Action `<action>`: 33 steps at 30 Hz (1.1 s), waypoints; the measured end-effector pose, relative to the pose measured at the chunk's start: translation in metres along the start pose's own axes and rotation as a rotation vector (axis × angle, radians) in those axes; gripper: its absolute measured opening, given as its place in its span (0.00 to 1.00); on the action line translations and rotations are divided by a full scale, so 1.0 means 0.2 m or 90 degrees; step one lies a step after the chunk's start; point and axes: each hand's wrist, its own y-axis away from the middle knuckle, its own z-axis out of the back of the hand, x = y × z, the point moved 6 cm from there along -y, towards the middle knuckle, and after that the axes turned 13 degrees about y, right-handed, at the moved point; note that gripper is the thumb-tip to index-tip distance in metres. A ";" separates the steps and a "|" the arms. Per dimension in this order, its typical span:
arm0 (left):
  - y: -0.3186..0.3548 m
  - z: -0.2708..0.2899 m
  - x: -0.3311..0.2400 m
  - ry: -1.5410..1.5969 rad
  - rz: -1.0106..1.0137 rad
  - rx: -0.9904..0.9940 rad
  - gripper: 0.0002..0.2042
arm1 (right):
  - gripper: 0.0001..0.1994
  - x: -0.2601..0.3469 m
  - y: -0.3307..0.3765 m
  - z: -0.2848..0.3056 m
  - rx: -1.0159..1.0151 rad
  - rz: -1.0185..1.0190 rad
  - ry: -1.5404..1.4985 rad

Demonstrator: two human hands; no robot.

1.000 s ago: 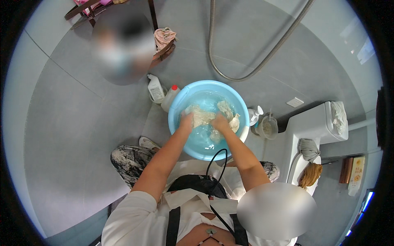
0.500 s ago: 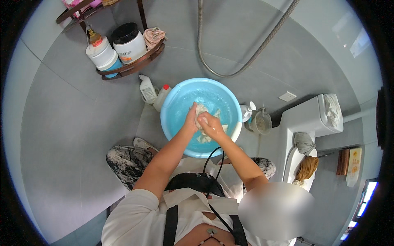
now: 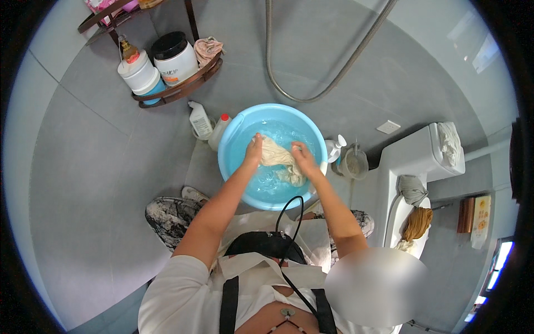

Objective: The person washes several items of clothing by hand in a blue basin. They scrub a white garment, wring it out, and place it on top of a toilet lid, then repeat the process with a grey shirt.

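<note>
A wet cream cloth stretches between my two hands above the water of a round light-blue basin. My left hand grips the cloth's left end, its fingers pointing up and away from me. At the other side my right hand has its fingers curled at the cloth's right edge. Below the right hand, the cloth's lower part hangs bunched into the rippling water.
Left of the basin stand a white bottle and a red-capped jug. A white pump bottle and a clear cup are at its right, beside a toilet. A corner shelf and shower hose are beyond.
My hands were pressed together around the bunched cloth; they have moved apart, left hand leftward and right hand rightward. The cloth is now spread out between them.
</note>
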 end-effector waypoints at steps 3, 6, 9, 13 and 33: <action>-0.05 0.06 -0.10 -0.270 -0.269 0.036 0.24 | 0.15 -0.06 -0.03 0.01 0.092 -0.066 -0.064; -0.07 0.05 -0.15 -0.349 -0.303 0.052 0.24 | 0.15 0.01 0.01 0.01 0.128 -0.050 0.090; 0.06 -0.03 -0.32 -0.452 -0.218 -0.003 0.25 | 0.16 -0.05 0.00 0.02 0.118 -0.078 -0.023; 0.07 0.05 -0.43 -0.596 -0.043 -0.041 0.25 | 0.12 -0.14 -0.04 0.11 0.060 -0.208 -0.285; -0.03 0.24 0.17 -0.043 0.210 -0.039 0.24 | 0.24 -0.15 -0.15 -0.42 0.199 0.117 0.552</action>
